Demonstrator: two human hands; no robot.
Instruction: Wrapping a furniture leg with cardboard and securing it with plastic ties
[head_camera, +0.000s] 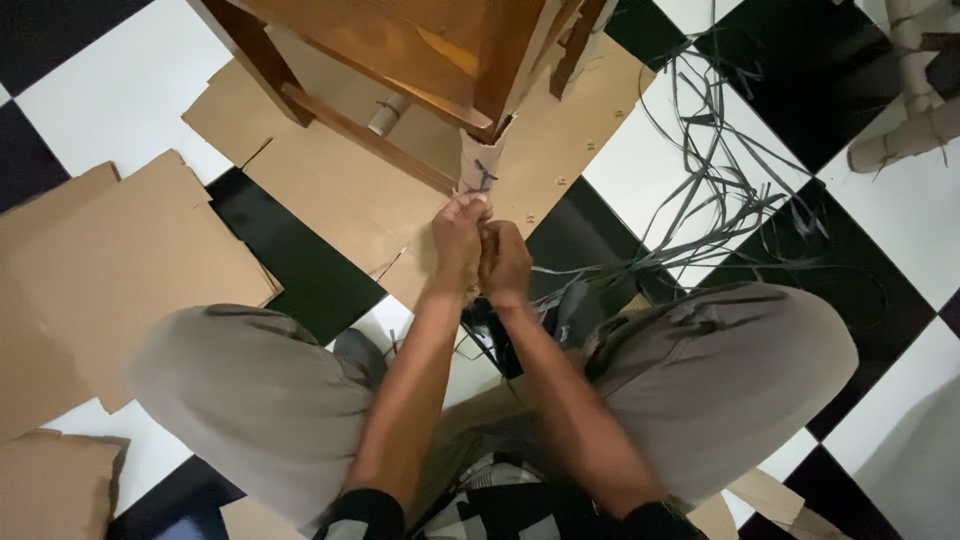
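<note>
- The left hand (458, 232) and right hand (506, 262) are pressed together, fingers curled tight around the cardboard-wrapped wooden chair leg (478, 172).
- That leg stands just above the hands, bound by a thin dark plastic strap (484, 178).
- Flat brown cardboard sheets (130, 260) cover the glossy black-and-white checkered floor (130, 90).
- Loose grey straps (710, 190) lie tangled to the right.

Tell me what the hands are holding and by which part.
Both the left hand and right hand pinch the lower end of the cardboard wrapping on the wooden chair leg, just below a dark strap tied around it.
</note>
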